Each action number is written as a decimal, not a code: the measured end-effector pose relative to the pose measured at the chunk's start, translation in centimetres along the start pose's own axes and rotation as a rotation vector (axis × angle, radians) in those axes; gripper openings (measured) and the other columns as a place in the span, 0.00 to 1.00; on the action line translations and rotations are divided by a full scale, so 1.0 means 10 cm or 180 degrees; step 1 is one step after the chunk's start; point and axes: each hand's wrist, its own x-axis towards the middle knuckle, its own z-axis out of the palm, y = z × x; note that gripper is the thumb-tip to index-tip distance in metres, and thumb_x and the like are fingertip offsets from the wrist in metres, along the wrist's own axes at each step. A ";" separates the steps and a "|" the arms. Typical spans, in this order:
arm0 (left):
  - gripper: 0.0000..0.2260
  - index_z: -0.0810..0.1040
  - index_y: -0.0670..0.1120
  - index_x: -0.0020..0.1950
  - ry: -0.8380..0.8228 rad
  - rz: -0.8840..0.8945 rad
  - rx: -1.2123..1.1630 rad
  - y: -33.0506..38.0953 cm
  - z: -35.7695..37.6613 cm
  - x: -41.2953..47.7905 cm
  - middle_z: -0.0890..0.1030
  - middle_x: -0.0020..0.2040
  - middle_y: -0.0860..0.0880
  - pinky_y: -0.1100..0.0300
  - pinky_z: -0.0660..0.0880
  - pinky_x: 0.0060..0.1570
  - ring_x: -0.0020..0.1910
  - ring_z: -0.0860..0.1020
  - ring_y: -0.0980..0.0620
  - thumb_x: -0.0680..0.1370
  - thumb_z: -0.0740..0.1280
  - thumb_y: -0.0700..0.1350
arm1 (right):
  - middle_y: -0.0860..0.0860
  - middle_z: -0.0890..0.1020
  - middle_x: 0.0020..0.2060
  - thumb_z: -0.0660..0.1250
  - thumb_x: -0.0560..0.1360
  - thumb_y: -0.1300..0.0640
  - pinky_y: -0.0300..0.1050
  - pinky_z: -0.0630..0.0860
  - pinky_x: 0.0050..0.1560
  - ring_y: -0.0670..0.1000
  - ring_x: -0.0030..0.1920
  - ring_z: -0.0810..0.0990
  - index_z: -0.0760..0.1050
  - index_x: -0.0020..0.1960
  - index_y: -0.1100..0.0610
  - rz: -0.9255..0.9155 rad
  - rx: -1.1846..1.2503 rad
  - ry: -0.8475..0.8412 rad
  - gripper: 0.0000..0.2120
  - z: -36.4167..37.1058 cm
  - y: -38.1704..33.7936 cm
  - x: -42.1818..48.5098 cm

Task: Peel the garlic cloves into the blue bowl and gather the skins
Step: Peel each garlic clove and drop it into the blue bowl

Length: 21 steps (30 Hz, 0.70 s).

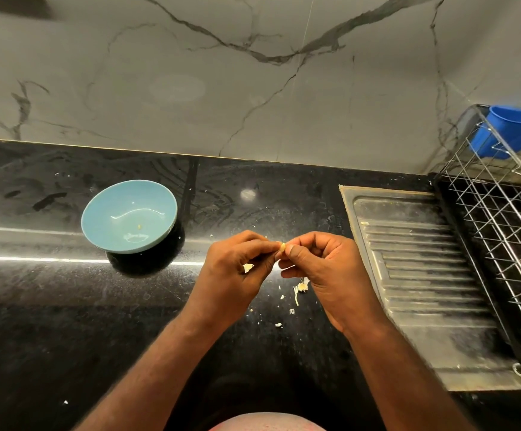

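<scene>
Head view: the left hand (237, 270) and right hand (326, 269) together pinch one small, pale yellow garlic clove (282, 246) over the black desk (66, 306); whitish skins (301, 287) lie scattered beneath.

The left forearm (159, 362) and right forearm (399, 368) are extended from the near edge and angled inward. The left hand (237, 272) and right hand (327, 272) are held fingertip to fingertip, fingers curled, and a garlic clove (282, 246) is pinched between them.
</scene>
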 end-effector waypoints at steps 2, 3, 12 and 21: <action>0.08 0.85 0.42 0.52 0.0039 -0.0026 -0.0080 0.00 0.00 0.00 0.84 0.44 0.50 0.63 0.79 0.42 0.42 0.82 0.57 0.75 0.71 0.41 | 0.59 0.85 0.35 0.70 0.75 0.66 0.44 0.81 0.39 0.55 0.37 0.84 0.81 0.42 0.63 -0.0032 0.0040 -0.0009 0.04 -0.01 0.00 0.00; 0.08 0.85 0.42 0.52 0.0050 -0.0062 -0.0154 0.00 0.01 0.00 0.84 0.44 0.50 0.63 0.80 0.42 0.42 0.82 0.57 0.75 0.72 0.41 | 0.59 0.85 0.36 0.69 0.75 0.66 0.44 0.81 0.39 0.55 0.36 0.84 0.81 0.42 0.64 -0.0034 0.0076 -0.0016 0.04 -0.01 0.00 0.00; 0.08 0.83 0.43 0.51 -0.0130 -0.1269 -0.1548 0.08 -0.01 -0.01 0.85 0.42 0.46 0.61 0.79 0.42 0.40 0.83 0.52 0.74 0.71 0.45 | 0.54 0.84 0.32 0.73 0.73 0.58 0.44 0.79 0.35 0.50 0.34 0.82 0.80 0.41 0.61 -0.0085 -0.0080 0.0005 0.07 0.02 0.04 -0.01; 0.12 0.83 0.35 0.49 0.0202 -0.1941 -0.2158 0.12 -0.01 0.00 0.85 0.41 0.39 0.61 0.80 0.40 0.38 0.83 0.49 0.69 0.73 0.41 | 0.48 0.87 0.45 0.73 0.74 0.60 0.42 0.82 0.49 0.47 0.47 0.86 0.82 0.53 0.52 -0.0260 -0.0628 -0.0304 0.08 0.00 0.02 -0.05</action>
